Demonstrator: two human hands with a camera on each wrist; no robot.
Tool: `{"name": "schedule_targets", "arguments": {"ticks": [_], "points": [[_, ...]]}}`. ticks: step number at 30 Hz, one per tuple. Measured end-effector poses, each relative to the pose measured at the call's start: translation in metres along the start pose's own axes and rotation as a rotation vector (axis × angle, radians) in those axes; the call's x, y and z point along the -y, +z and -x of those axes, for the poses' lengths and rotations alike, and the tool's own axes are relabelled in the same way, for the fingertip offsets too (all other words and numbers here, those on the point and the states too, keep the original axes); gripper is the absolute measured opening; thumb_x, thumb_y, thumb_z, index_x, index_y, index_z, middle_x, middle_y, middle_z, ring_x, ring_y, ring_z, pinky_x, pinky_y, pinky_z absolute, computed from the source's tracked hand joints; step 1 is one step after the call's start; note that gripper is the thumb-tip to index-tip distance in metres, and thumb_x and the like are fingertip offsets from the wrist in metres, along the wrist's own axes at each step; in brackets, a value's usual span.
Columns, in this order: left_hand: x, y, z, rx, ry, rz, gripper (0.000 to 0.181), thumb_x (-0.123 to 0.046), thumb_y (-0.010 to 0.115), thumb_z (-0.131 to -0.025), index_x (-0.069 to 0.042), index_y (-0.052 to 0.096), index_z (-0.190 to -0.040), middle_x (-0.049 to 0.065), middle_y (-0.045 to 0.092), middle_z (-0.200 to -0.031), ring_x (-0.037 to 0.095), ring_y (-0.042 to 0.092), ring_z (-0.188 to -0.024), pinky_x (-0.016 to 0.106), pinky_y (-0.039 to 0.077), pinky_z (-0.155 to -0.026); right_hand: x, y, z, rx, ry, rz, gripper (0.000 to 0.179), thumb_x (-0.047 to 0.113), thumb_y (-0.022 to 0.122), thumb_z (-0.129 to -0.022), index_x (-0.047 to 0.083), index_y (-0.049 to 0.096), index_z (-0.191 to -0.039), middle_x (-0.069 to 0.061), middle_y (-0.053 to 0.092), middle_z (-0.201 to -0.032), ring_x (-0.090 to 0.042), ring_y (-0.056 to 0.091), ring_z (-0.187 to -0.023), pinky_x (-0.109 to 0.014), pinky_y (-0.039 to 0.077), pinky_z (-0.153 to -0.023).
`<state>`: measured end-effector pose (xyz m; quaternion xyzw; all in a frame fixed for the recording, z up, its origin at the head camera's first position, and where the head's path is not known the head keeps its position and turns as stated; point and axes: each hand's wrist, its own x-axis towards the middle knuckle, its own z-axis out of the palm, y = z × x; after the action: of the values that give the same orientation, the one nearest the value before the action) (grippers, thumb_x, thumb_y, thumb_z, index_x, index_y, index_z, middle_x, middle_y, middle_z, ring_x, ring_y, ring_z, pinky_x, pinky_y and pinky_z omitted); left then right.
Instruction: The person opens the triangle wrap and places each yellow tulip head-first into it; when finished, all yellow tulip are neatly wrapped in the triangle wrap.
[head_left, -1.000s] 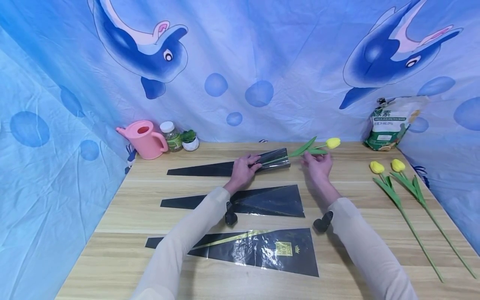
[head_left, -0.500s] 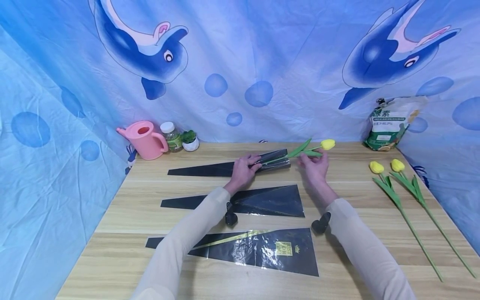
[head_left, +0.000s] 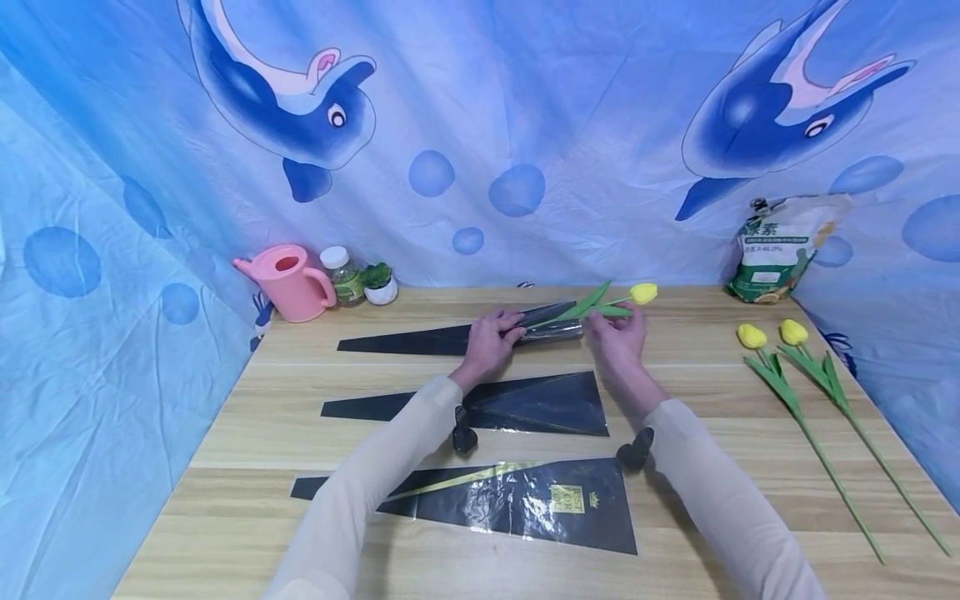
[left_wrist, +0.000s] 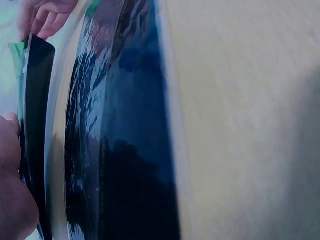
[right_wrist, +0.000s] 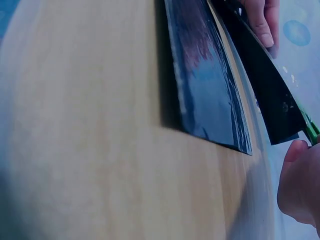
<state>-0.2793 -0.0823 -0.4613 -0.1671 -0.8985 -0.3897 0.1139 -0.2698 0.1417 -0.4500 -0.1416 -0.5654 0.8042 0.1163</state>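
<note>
In the head view my right hand (head_left: 619, 340) pinches a yellow tulip (head_left: 643, 293) just below its bloom, by the green leaves. The tulip's stem runs left into the wide mouth of a black flower sleeve (head_left: 412, 340) at the back of the table. My left hand (head_left: 489, 343) grips that sleeve near its mouth, thumb and fingers on either side of the stem. From the right wrist the sleeve's dark open end (right_wrist: 280, 125) stands right by my right fingers. The left wrist view shows the raised sleeve edge (left_wrist: 39, 65) between both hands.
Two more black sleeves, one plain (head_left: 540, 404) and one with gold print (head_left: 525, 504), lie flat in front. Two yellow tulips (head_left: 795, 400) lie at the right. A pink watering can (head_left: 288, 287), a jar (head_left: 345, 279), a small potted plant (head_left: 380, 287) and a green-white bag (head_left: 780, 250) line the back.
My right hand has moved left with the tulip, sliding its stem and lower leaves farther into the sleeve. My left hand has stayed on the sleeve in nearly the same place.
</note>
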Motion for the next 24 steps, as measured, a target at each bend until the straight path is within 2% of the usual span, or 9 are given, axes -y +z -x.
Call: {"name": "schedule_targets", "arguments": {"ticks": [5, 12, 18, 24], "points": [[-0.0013, -0.0004, -0.0002, 0.006, -0.008, -0.003, 0.033, -0.019, 0.071, -0.095, -0.009, 0.069, -0.127, 0.006, 0.065, -0.13, 0.032, 0.051, -0.132, 0.047, 0.033, -0.114, -0.001, -0.0013, -0.0004, 0.037, 0.029, -0.052, 0.048, 0.007, 0.066, -0.097, 0.006, 0.038, -0.136, -0.016, 0.06, -0.117, -0.025, 0.067, -0.094, -0.034, 0.059, -0.077], [-0.0004, 0.0008, -0.0008, -0.001, -0.03, 0.035, 0.032, -0.018, 0.072, -0.094, -0.009, 0.071, -0.125, 0.005, 0.065, -0.129, 0.032, 0.05, -0.133, 0.052, 0.029, -0.115, 0.0037, -0.004, -0.0003, 0.039, 0.094, -0.111, 0.051, 0.007, 0.058, -0.101, 0.002, 0.032, -0.145, -0.02, 0.059, -0.118, -0.029, 0.07, -0.099, -0.035, 0.057, -0.086], [-0.0007, 0.0036, -0.0023, -0.01, -0.038, 0.039, 0.032, -0.018, 0.072, -0.094, -0.009, 0.07, -0.124, 0.004, 0.065, -0.129, 0.032, 0.048, -0.134, 0.054, 0.026, -0.116, 0.0028, -0.004, 0.0018, 0.024, 0.093, -0.032, 0.044, 0.007, 0.058, -0.101, 0.006, 0.039, -0.14, -0.017, 0.058, -0.12, -0.028, 0.067, -0.104, -0.037, 0.056, -0.089], [-0.0037, 0.0049, -0.0027, -0.015, -0.033, 0.019, 0.031, -0.018, 0.072, -0.094, -0.008, 0.071, -0.124, 0.005, 0.066, -0.128, 0.034, 0.049, -0.133, 0.056, 0.026, -0.115, -0.0009, 0.0008, 0.0047, 0.018, 0.048, 0.041, 0.039, -0.001, 0.057, -0.099, 0.001, 0.042, -0.135, -0.016, 0.056, -0.114, -0.022, 0.065, -0.097, -0.034, 0.055, -0.09]]}}
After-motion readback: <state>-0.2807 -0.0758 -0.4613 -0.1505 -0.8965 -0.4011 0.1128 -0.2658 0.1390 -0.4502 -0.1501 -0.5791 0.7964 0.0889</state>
